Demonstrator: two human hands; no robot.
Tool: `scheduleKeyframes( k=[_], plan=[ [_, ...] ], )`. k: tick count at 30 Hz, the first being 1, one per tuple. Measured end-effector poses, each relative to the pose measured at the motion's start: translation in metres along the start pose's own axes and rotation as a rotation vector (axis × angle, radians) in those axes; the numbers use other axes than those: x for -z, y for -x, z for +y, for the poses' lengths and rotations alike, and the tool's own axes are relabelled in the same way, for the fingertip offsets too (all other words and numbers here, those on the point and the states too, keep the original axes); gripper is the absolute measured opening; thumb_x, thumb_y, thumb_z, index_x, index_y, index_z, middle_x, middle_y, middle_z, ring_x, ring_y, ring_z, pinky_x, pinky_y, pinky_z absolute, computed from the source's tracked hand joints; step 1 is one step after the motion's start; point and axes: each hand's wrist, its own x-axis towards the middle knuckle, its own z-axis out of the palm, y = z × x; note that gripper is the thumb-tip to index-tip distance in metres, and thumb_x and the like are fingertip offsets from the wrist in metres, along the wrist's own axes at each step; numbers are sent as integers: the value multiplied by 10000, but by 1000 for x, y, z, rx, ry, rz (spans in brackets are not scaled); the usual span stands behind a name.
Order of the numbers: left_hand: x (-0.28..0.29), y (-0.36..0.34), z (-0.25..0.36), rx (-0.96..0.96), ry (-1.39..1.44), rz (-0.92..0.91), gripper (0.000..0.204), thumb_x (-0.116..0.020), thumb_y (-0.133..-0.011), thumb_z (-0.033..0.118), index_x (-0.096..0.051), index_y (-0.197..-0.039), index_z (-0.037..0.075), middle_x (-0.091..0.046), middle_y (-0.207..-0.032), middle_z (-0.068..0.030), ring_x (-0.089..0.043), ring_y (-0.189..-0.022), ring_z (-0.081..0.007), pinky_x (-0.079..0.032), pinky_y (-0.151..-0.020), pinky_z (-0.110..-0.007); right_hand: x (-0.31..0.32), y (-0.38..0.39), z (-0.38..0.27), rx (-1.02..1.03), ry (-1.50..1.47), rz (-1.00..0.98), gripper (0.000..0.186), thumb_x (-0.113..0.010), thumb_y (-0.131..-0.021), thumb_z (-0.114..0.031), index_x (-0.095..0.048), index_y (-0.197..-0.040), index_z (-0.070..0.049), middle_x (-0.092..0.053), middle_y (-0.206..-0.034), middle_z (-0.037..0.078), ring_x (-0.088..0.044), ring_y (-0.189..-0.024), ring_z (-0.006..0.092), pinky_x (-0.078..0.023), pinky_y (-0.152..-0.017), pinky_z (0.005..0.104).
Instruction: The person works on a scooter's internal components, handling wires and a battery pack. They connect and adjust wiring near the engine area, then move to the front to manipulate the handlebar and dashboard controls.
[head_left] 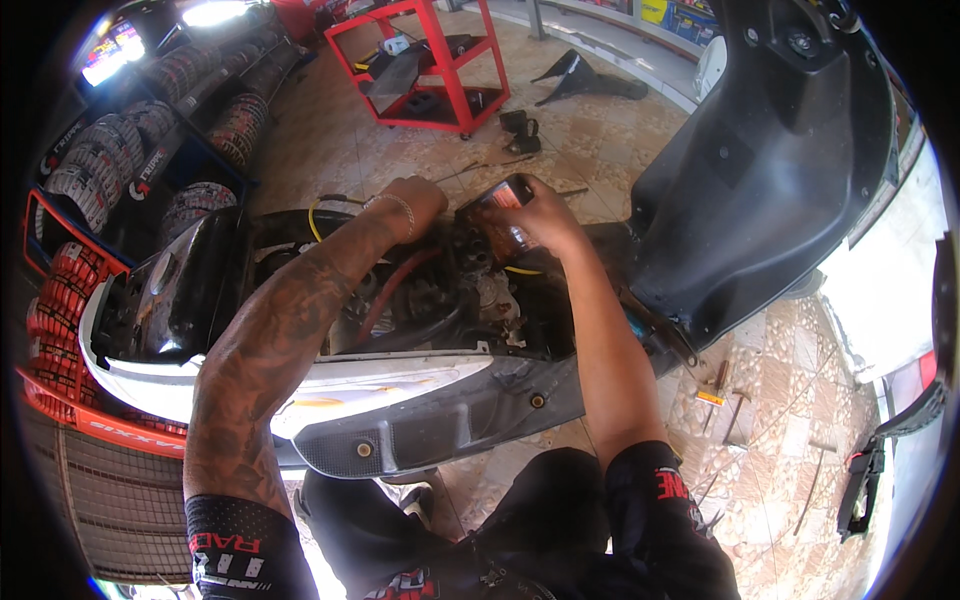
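Note:
A smartphone (490,212) with a lit screen is held in my right hand (545,217), tilted over the opened scooter's engine bay (450,290). Just left of the phone, my left hand (415,203) is closed over the far edge of the bay. Its curled fingers point away, so whatever they grip is hidden. Beneath both hands run dark hoses, a reddish hose (392,290) and metal engine parts. A yellow cable (316,215) loops up beside my left forearm. The scooter's white side panel (390,385) and black footboard (440,432) lie nearest to me.
The scooter's large black front shield (760,170) rises on the right. Beyond the scooter stands a red tool cart (465,90), with a black panel (590,80) on the tiled floor. Tyre racks (100,160) line the left. Hand tools (735,415) lie at the right.

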Motion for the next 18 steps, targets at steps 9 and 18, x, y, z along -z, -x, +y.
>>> scheduleKeyframes(
  k=[9, 18],
  plan=[
    [-2, 0, -1, -3, 17, 18, 222, -627, -814, 58, -737, -1005, 87, -706, -1066, -191, -668, -1056, -380, -537, -896, -449, -2, -4, 6, 48, 28, 36, 726, -938, -620, -372, -638, -1171, -7, -719, -1097, 156, -691, -991, 245, -526, -878, 343],
    [-8, -1, -4, -15, 33, 59, 161, -644, -828, 91, -730, -963, 82, -704, -990, -191, -662, -1023, -389, -524, -877, -467, 1, 2, -1, 48, -31, 18, 681, -939, -633, -329, -642, -1153, -7, -726, -1076, 138, -691, -963, 220, -526, -868, 333]
  ],
)
